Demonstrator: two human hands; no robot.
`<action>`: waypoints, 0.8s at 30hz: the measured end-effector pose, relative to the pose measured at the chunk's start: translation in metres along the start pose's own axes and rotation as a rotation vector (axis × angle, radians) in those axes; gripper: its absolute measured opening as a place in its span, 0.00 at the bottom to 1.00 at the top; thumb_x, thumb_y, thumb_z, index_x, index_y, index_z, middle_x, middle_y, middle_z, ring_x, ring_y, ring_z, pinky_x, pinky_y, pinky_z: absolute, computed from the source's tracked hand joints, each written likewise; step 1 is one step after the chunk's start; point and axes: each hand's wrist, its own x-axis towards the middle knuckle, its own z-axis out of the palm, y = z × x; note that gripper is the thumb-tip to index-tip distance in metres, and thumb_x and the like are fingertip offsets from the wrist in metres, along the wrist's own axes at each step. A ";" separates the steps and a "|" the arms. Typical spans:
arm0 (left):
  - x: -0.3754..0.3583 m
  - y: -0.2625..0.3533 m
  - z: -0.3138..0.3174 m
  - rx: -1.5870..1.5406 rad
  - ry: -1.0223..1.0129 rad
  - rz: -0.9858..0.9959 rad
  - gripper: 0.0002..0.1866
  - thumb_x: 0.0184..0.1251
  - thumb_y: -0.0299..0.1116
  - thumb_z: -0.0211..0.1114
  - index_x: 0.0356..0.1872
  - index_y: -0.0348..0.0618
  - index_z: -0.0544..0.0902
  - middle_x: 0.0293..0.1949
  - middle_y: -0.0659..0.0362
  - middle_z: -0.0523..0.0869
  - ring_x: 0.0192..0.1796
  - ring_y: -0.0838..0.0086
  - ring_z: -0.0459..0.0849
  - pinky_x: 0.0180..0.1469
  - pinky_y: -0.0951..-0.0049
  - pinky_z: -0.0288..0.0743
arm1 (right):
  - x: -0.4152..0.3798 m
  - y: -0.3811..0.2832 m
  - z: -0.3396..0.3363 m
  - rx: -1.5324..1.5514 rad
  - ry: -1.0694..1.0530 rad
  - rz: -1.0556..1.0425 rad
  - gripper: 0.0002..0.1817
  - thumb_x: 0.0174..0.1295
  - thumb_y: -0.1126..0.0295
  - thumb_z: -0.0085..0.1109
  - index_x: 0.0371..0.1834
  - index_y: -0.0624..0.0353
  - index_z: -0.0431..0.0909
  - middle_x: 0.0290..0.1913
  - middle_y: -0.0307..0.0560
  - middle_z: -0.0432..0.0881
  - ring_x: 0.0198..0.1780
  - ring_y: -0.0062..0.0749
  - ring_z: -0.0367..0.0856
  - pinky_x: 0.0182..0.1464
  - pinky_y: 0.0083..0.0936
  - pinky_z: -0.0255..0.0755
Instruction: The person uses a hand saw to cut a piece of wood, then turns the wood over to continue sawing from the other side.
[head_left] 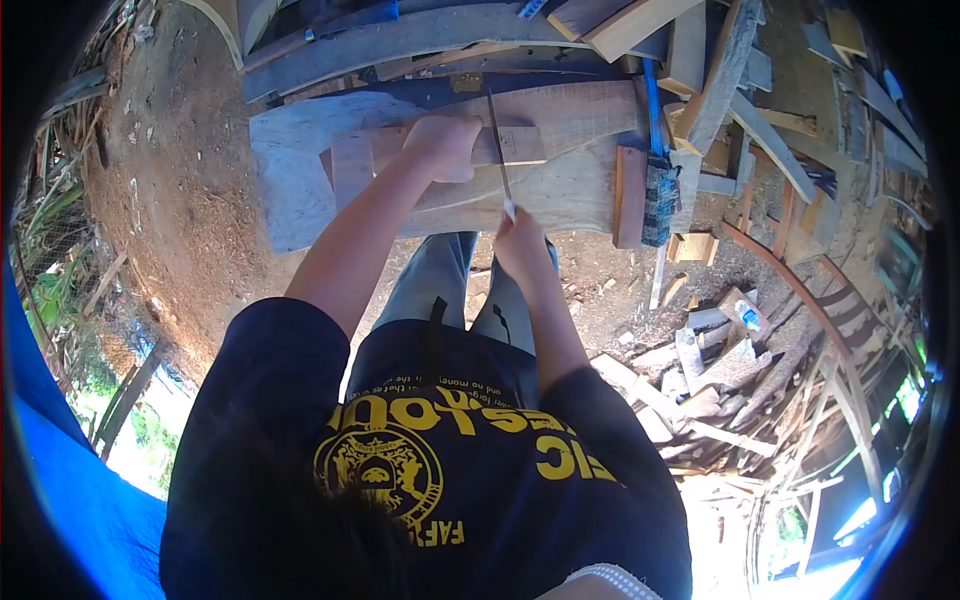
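My right hand [522,240] is wrapped round the handle of a hand saw, close to the near edge of the workbench. The saw [499,150] points away from me, its thin blade seen almost edge-on and crossing over a narrow piece of wood [523,145]. My left hand [440,148] is closed over that same wood, just left of the blade, and bears down on it. The wood lies across the worn bench top [290,150]. A flat wooden block [352,165] sits to the left of my left hand.
At the bench's right end are an upright wooden block [629,197] and a blue-and-dark cloth-like bundle [659,205]. Planks [420,48] are stacked behind the bench. Scrap wood [735,370] is heaped on the ground to the right. A blue sheet [70,470] hangs at left.
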 end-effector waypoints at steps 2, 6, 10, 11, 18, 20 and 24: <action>0.000 -0.002 0.001 0.013 -0.013 -0.004 0.23 0.40 0.27 0.63 0.45 0.37 0.79 0.40 0.44 0.86 0.46 0.52 0.85 0.47 0.56 0.79 | -0.007 0.000 0.007 0.028 0.016 0.021 0.17 0.70 0.63 0.49 0.49 0.68 0.75 0.42 0.71 0.81 0.49 0.66 0.79 0.48 0.47 0.74; 0.002 -0.002 -0.006 -0.007 -0.001 0.029 0.23 0.40 0.27 0.63 0.45 0.38 0.79 0.39 0.44 0.86 0.46 0.52 0.85 0.47 0.56 0.78 | -0.057 0.015 -0.005 -0.009 -0.009 0.084 0.18 0.70 0.62 0.48 0.49 0.68 0.75 0.43 0.71 0.81 0.50 0.66 0.79 0.48 0.47 0.74; -0.002 0.001 -0.009 -0.005 -0.022 0.015 0.23 0.41 0.28 0.63 0.46 0.38 0.79 0.40 0.45 0.86 0.47 0.52 0.85 0.49 0.56 0.78 | -0.037 0.007 -0.013 -0.096 -0.044 0.066 0.19 0.70 0.61 0.47 0.50 0.67 0.76 0.44 0.71 0.81 0.50 0.66 0.79 0.50 0.47 0.73; -0.003 0.002 -0.009 -0.005 -0.025 0.007 0.24 0.41 0.28 0.63 0.46 0.39 0.79 0.41 0.45 0.86 0.48 0.52 0.85 0.49 0.56 0.78 | -0.018 0.002 -0.011 -0.100 -0.046 0.069 0.19 0.70 0.61 0.47 0.50 0.67 0.76 0.44 0.71 0.81 0.50 0.66 0.79 0.50 0.47 0.73; 0.003 -0.004 -0.006 -0.011 -0.034 0.025 0.24 0.42 0.28 0.63 0.47 0.40 0.79 0.43 0.46 0.86 0.49 0.53 0.84 0.50 0.56 0.78 | -0.052 0.027 -0.005 -0.021 0.000 0.018 0.19 0.70 0.63 0.47 0.50 0.71 0.75 0.43 0.73 0.81 0.49 0.67 0.79 0.49 0.46 0.73; 0.001 -0.005 -0.002 -0.044 0.013 0.026 0.22 0.42 0.28 0.63 0.45 0.40 0.79 0.42 0.46 0.86 0.48 0.53 0.84 0.50 0.56 0.78 | -0.060 0.034 -0.005 -0.066 0.001 -0.009 0.19 0.71 0.63 0.47 0.51 0.72 0.75 0.42 0.73 0.81 0.49 0.67 0.79 0.49 0.46 0.74; 0.000 -0.003 -0.002 -0.015 -0.017 0.012 0.21 0.41 0.28 0.63 0.44 0.40 0.79 0.41 0.46 0.86 0.48 0.53 0.85 0.49 0.57 0.78 | 0.005 0.002 0.000 -0.018 -0.032 0.020 0.19 0.70 0.64 0.49 0.51 0.71 0.75 0.41 0.73 0.81 0.49 0.66 0.80 0.48 0.47 0.74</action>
